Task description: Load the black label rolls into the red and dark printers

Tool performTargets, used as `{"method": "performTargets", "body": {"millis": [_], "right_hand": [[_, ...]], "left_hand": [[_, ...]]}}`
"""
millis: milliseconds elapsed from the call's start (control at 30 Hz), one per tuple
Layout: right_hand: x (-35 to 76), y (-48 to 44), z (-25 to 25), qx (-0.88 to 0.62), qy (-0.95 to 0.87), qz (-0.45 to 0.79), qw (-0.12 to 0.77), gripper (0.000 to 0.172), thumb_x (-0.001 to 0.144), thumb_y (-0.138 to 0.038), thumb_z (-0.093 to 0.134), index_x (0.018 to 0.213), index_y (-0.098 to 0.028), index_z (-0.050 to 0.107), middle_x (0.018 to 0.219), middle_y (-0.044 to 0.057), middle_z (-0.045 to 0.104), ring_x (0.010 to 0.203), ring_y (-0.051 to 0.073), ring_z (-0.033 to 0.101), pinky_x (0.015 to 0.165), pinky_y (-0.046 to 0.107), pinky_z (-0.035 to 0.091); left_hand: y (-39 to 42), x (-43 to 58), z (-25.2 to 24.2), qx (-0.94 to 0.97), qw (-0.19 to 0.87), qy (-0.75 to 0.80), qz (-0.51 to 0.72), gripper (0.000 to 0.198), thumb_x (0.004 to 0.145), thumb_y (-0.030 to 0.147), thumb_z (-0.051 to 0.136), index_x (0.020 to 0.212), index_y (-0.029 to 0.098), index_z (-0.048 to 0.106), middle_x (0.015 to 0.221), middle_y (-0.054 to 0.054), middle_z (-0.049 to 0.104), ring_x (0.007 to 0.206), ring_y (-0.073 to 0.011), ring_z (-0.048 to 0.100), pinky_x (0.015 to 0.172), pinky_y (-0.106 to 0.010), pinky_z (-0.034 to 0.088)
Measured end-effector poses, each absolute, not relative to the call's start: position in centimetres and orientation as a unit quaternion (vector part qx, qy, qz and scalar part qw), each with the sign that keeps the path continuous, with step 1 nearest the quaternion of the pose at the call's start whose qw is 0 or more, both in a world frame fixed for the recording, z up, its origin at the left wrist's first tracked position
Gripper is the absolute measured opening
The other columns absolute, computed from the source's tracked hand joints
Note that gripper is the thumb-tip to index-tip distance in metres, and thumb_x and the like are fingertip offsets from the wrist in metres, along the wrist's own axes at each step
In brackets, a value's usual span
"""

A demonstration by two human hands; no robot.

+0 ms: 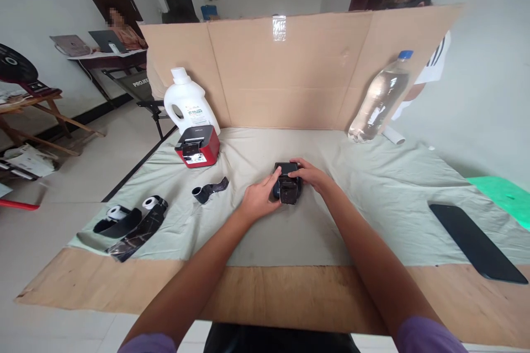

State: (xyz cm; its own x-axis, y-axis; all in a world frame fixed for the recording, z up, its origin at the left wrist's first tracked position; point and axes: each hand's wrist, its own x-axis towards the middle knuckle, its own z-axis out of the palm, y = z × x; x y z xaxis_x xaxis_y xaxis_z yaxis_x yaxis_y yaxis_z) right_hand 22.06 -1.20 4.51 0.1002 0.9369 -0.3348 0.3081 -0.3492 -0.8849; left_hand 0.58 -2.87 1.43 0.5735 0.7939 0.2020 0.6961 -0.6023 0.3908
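A person's 2 bare hands close around a small black device (285, 167) at the middle of a cloth-covered bench (290, 287), well back from its near edge. The left hand (260, 198) grips its left side, thumb on top; the right hand (308, 174) has its fingers on the top right corner. A glossy dark strip (288, 192) hangs over the device's front.

A likely risk: pushing unevenly could skid the device, since the cloth (256, 242) is loose and wrinkled. A careless tug might crease or tear the strip. A forearm sweeping left could roll the small loose roll (200, 194) away.

Containers: a white jug (190, 102), capped and opaque so its contents are hidden, stands near the far left corner. A clear bottle (381, 100) with a blue cap, holding clear liquid, stands near the far right corner. In front of the jug, a red and black box (209, 146) has a dark strip at its front; its inside is not visible.
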Motion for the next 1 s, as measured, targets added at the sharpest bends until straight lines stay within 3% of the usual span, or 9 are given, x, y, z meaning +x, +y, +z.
{"method": "performTargets", "body": {"millis": [267,467,633,867,933,1000], "right_hand": [[25.0,-1.3,3.6,-0.560,-0.456,0.580,0.377,0.064,0.067,-0.024,0.074,0.129,-0.030,0.063,0.134,0.006,0.056,0.107,0.021,0.058,0.072,0.027,0.046],[24.7,-1.4,3.7,-0.595,-0.471,0.534,0.372,0.066,0.066,-0.022,0.074,0.131,-0.026,0.064,0.134,0.008,0.058,0.080,0.015,0.059,0.066,0.028,0.047],[23.6,-1.8,4.3,-0.628,-0.465,0.503,0.369,0.066,0.069,-0.018,0.065,0.135,-0.023,0.061,0.131,0.008,0.061,0.076,0.014,0.059,0.065,0.027,0.046],[23.1,-2.0,4.8,-0.643,-0.438,0.506,0.374,0.070,0.072,-0.018,0.066,0.141,-0.020,0.054,0.132,0.011,0.064,0.083,0.017,0.064,0.073,0.030,0.052],[23.2,-2.0,4.8,-0.637,-0.416,0.518,0.391,0.076,0.071,-0.016,0.068,0.144,-0.016,0.049,0.126,0.014,0.066,0.088,0.019,0.066,0.078,0.031,0.054],[23.1,-2.1,4.7,-0.636,-0.398,0.524,0.403,0.076,0.070,-0.016,0.071,0.143,-0.012,0.050,0.117,0.015,0.070,0.091,0.021,0.068,0.080,0.033,0.056]], "left_hand": [[-2.9,0.6,1.7,0.879,0.120,0.428,0.174,0.100,0.080,0.040,0.066,0.162,0.027,0.011,0.150,-0.004,0.053,0.115,-0.0271,0.066,0.090,-0.033,0.053],[-3.0,0.8,1.7,0.886,0.115,0.418,0.165,0.099,0.079,0.039,0.067,0.162,0.027,0.015,0.146,-0.005,0.056,0.109,-0.0280,0.068,0.085,-0.032,0.053],[-3.1,0.7,1.5,0.887,0.119,0.413,0.172,0.097,0.079,0.037,0.068,0.162,0.028,0.017,0.144,-0.006,0.057,0.108,-0.0273,0.068,0.088,-0.032,0.053],[-2.6,0.1,0.9,0.887,0.130,0.403,0.184,0.098,0.081,0.037,0.069,0.162,0.026,0.015,0.162,-0.007,0.036,0.134,-0.0297,0.052,0.100,-0.035,0.049],[-2.4,0.1,0.7,0.884,0.124,0.415,0.176,0.096,0.080,0.040,0.072,0.161,0.024,0.022,0.157,-0.012,0.042,0.131,-0.0320,0.054,0.102,-0.038,0.047],[-2.2,0.1,0.5,0.877,0.126,0.431,0.169,0.094,0.080,0.043,0.072,0.160,0.023,0.026,0.135,-0.015,0.062,0.117,-0.0324,0.062,0.098,-0.040,0.048]]}}
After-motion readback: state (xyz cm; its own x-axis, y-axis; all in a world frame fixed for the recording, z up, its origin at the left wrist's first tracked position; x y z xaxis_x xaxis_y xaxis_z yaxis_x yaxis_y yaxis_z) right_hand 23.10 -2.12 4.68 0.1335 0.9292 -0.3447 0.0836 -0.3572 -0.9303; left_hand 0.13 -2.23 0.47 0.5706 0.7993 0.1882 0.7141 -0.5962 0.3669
